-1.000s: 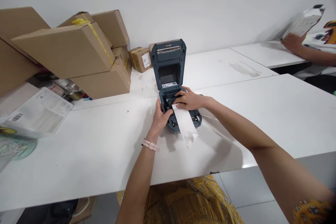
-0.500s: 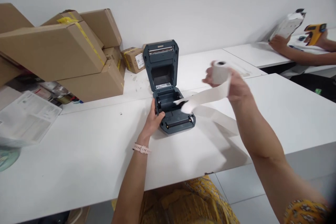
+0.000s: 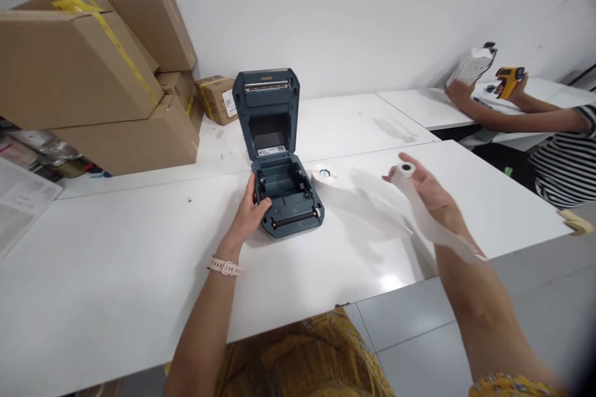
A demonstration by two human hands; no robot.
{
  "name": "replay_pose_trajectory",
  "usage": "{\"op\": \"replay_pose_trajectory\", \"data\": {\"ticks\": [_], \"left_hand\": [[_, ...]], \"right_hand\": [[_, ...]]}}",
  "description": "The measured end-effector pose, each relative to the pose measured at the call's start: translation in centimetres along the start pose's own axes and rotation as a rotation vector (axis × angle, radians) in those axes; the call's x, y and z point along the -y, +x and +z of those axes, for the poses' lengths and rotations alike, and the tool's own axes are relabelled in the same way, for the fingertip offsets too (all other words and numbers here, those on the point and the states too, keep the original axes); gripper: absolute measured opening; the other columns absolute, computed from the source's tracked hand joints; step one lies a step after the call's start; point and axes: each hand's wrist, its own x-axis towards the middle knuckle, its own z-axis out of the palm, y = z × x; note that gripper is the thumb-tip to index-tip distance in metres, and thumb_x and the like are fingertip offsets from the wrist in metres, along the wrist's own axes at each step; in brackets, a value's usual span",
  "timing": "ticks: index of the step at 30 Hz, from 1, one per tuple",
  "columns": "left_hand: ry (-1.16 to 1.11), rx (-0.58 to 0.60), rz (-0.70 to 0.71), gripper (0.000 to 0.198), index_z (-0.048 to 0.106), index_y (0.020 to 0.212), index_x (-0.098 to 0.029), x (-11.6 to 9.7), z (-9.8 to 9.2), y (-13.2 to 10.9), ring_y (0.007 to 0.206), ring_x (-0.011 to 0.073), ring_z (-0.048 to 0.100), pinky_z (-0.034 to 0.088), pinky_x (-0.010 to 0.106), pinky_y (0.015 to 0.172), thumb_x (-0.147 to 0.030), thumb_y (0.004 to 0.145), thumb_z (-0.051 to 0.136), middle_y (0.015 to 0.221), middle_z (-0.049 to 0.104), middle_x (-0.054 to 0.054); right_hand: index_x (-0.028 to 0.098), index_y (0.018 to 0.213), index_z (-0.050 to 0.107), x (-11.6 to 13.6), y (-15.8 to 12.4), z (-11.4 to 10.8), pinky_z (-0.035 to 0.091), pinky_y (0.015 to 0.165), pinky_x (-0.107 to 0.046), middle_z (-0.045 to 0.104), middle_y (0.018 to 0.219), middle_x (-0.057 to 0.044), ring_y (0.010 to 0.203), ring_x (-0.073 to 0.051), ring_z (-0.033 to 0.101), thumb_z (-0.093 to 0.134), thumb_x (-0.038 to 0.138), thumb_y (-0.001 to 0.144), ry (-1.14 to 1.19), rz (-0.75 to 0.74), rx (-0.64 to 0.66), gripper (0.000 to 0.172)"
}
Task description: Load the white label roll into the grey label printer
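A dark grey label printer stands on the white table with its lid raised. Its roll bay shows no paper inside. My left hand grips the printer's left side, thumb over the front edge. To the right of the printer, my right hand holds a small white paper roll with a dark core. A loose strip from this roll hangs over my right forearm. Close beside the printer, a second white roll with a blue core lies on the table, its strip trailing right.
Cardboard boxes are stacked at the left, near a clear plastic bag. A small taped box stands behind the printer. At the far right, another person's hands hold a white package and a yellow-and-black handheld device.
My right hand has moved lower and away from the printer with the paper roll, uncovering the second roll. My left hand stays on the printer. The view has shifted right.
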Motion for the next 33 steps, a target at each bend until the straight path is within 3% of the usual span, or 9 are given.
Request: {"op": "replay_pose_trajectory", "data": {"ticks": [3, 7, 9, 14, 20, 26, 28, 31, 33], "left_hand": [[0.002, 0.009, 0.006, 0.095, 0.006, 0.173, -0.031, 0.1, 0.0, 0.0, 0.164, 0.0323, 0.030, 0.029, 0.052, 0.134, -0.050, 0.098, 0.062, 0.180, 0.024, 0.008], [-0.014, -0.006, -0.008, 0.097, 0.007, 0.173, -0.028, -0.2, 0.1, 0.0, 0.165, 0.0318, 0.029, 0.026, 0.051, 0.135, -0.049, 0.097, 0.063, 0.180, 0.024, 0.010], [-0.024, -0.010, -0.011, 0.097, 0.007, 0.173, -0.026, -0.4, 0.2, -0.1, 0.164, 0.0316, 0.030, 0.026, 0.051, 0.135, -0.048, 0.097, 0.063, 0.180, 0.024, 0.011], [-0.023, -0.020, -0.015, 0.096, 0.010, 0.173, -0.027, -0.6, 0.2, -0.1, 0.164, 0.0317, 0.032, 0.029, 0.051, 0.134, -0.047, 0.096, 0.064, 0.179, 0.027, 0.010], [-0.032, -0.041, -0.005, 0.094, 0.013, 0.172, -0.030, -0.3, 0.3, -0.1, 0.162, 0.0305, 0.036, 0.031, 0.050, 0.134, -0.047, 0.096, 0.066, 0.178, 0.031, 0.009], [-0.028, -0.031, -0.026, 0.095, 0.012, 0.173, -0.028, -0.7, 0.2, -0.3, 0.162, 0.0316, 0.036, 0.032, 0.050, 0.133, -0.046, 0.097, 0.066, 0.178, 0.031, 0.011], [-0.028, -0.018, -0.018, 0.096, 0.011, 0.173, -0.027, -0.8, 0.1, -0.2, 0.161, 0.0324, 0.036, 0.032, 0.052, 0.133, -0.045, 0.096, 0.066, 0.177, 0.032, 0.012], [-0.033, -0.005, 0.011, 0.097, 0.008, 0.173, -0.030, -0.7, 0.1, -0.2, 0.159, 0.0322, 0.039, 0.033, 0.053, 0.131, -0.045, 0.097, 0.065, 0.176, 0.033, 0.012], [-0.033, 0.001, 0.035, 0.096, 0.005, 0.173, -0.034, -0.7, 0.1, -0.2, 0.158, 0.0310, 0.042, 0.035, 0.052, 0.131, -0.046, 0.098, 0.064, 0.177, 0.031, 0.010]], "right_hand": [[0.040, 0.134, 0.065, -2.6, 1.3, 1.9, 0.061, 0.098, -0.043, 0.079, 0.101, 0.002, 0.100, -0.024, 0.078, 0.097, 0.049, 0.062, 0.040, 0.043, 0.061, 0.079], [0.031, 0.126, 0.070, -4.5, 2.3, 4.8, 0.063, 0.078, -0.041, 0.081, 0.107, -0.007, 0.097, -0.029, 0.078, 0.101, 0.050, 0.052, 0.026, 0.082, 0.176, 0.083], [0.029, 0.121, 0.071, -5.0, 2.1, 6.4, 0.062, 0.080, -0.039, 0.081, 0.107, -0.008, 0.095, -0.028, 0.077, 0.101, 0.052, 0.053, 0.018, 0.079, 0.217, 0.078], [0.026, 0.123, 0.071, -5.3, 1.1, 9.3, 0.059, 0.094, -0.039, 0.077, 0.126, -0.009, 0.107, -0.024, 0.075, 0.093, 0.051, 0.073, -0.041, 0.070, 0.299, 0.060], [0.028, 0.136, 0.066, -5.1, 1.0, 9.0, 0.056, 0.107, -0.048, 0.069, 0.145, -0.011, 0.124, -0.029, 0.071, 0.089, 0.053, 0.078, -0.114, 0.099, 0.334, 0.067], [0.035, 0.141, 0.064, -2.3, 2.3, 6.6, 0.040, 0.127, -0.055, 0.069, 0.149, -0.007, 0.143, -0.028, 0.060, 0.086, 0.051, 0.080, -0.101, 0.050, 0.203, 0.067], [0.036, 0.146, 0.059, -0.5, 3.2, 6.8, 0.036, 0.129, -0.055, 0.063, 0.155, -0.007, 0.152, -0.028, 0.051, 0.083, 0.049, 0.084, -0.192, 0.009, 0.238, 0.067], [0.036, 0.154, 0.050, 1.6, 5.2, 8.8, 0.051, 0.116, -0.054, 0.052, 0.166, -0.009, 0.155, -0.033, 0.044, 0.087, 0.042, 0.079, -0.418, 0.020, 0.432, 0.084], [0.034, 0.154, 0.050, 2.0, 6.5, 10.6, 0.063, 0.097, -0.050, 0.051, 0.164, -0.012, 0.143, -0.037, 0.056, 0.088, 0.036, 0.072, -0.566, 0.058, 0.548, 0.091]]}}
